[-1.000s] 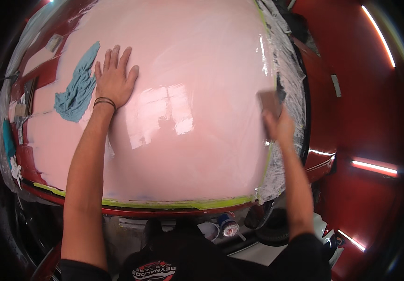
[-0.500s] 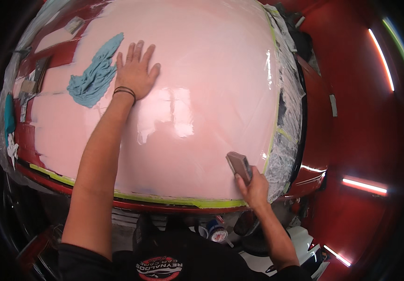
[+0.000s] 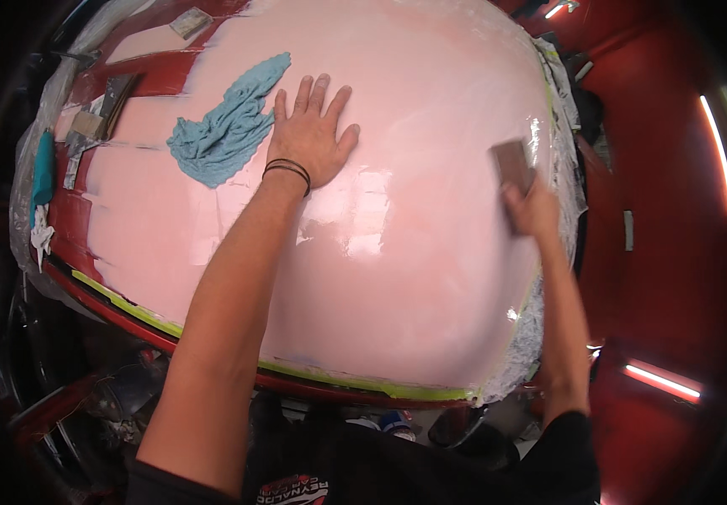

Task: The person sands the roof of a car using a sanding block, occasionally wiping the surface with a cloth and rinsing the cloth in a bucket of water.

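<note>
At the view's 2 o'clock, the right hand point(image 3: 538, 206) grips a brown block point(image 3: 510, 160), thumb closed on it, long axis pointing nearly to 12. The edge of the pink panel point(image 3: 439, 236) runs near at 3; open surface spreads toward 9. The left hand point(image 3: 311, 145) lies flat, fingers spread, empty, beside a blue cloth point(image 3: 224, 130).

Black shirt point(image 3: 431, 475) with short sleeves, and thin dark bands point(image 3: 287, 170) at one wrist.
A chest print point(image 3: 294, 490) in white and red, lettering with a curved shape, reads upside down and is cut by the lower edge. The left sleeve point(image 3: 174, 486) and right sleeve point(image 3: 567, 454) are plain black and end near the elbows. The bands, two slim loops, circle the wrist behind the bare left hand point(image 3: 308, 139); the right hand point(image 3: 536, 206) is bare and somewhat blurred.
</note>
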A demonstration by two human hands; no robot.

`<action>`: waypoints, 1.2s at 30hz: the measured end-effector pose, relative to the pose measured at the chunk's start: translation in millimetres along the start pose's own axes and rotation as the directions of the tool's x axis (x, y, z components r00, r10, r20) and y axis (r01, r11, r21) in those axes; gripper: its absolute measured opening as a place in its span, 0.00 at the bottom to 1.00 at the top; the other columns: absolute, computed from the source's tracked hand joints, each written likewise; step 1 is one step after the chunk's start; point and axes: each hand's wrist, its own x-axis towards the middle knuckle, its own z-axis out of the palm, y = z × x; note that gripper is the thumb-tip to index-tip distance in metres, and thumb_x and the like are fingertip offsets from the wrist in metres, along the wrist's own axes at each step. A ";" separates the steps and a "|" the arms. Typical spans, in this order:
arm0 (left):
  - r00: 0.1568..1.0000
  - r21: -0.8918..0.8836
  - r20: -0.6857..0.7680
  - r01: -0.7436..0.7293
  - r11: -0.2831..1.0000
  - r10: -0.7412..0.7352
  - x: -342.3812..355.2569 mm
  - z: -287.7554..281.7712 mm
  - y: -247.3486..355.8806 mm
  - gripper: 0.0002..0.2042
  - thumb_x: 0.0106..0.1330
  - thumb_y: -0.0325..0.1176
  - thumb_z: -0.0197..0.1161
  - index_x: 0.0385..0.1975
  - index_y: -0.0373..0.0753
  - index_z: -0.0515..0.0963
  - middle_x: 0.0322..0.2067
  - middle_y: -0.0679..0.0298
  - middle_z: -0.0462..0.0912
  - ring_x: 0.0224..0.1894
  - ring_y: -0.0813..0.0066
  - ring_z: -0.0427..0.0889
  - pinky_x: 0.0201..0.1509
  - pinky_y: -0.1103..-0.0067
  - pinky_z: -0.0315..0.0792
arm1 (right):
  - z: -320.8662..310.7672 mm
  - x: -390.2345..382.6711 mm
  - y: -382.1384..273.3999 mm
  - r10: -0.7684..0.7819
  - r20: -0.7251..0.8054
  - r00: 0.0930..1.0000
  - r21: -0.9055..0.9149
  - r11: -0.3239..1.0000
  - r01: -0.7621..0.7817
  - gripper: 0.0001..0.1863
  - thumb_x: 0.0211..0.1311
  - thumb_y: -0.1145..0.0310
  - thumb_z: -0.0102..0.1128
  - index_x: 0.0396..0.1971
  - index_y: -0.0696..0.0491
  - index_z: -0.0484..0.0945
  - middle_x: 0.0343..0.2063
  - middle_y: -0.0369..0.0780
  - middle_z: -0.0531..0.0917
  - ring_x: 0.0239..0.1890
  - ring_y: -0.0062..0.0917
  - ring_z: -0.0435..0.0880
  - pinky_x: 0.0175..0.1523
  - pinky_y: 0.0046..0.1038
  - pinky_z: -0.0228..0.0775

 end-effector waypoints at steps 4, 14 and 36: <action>1.000 -0.017 -0.001 0.015 1.000 -0.015 -5.2 0.5 -11.0 0.35 0.80 0.55 0.48 0.84 0.51 0.59 0.84 0.52 0.55 0.88 0.53 0.47 0.88 0.46 0.38 | -16.7 -140.4 -85.8 -0.145 0.177 0.973 0.109 0.986 0.127 0.40 0.66 0.47 0.72 0.70 0.57 0.75 0.37 0.56 0.91 0.40 0.53 0.92 0.50 0.51 0.84; 0.997 -0.132 -0.059 -0.047 0.990 0.039 2.8 0.2 2.9 0.35 0.79 0.55 0.50 0.83 0.48 0.62 0.84 0.49 0.56 0.87 0.50 0.48 0.87 0.45 0.38 | -31.4 170.8 -45.2 0.005 -0.117 0.993 -0.052 0.999 -0.011 0.36 0.62 0.52 0.74 0.65 0.57 0.79 0.51 0.58 0.90 0.55 0.54 0.89 0.62 0.49 0.79; 0.999 -0.148 -0.027 -0.039 0.988 0.036 0.7 0.3 0.2 0.34 0.80 0.55 0.48 0.83 0.49 0.61 0.84 0.50 0.55 0.87 0.51 0.47 0.88 0.45 0.35 | -17.2 159.4 -21.5 -0.030 -0.046 0.998 -0.064 0.998 0.027 0.41 0.65 0.47 0.72 0.70 0.58 0.74 0.51 0.59 0.89 0.55 0.55 0.89 0.60 0.50 0.80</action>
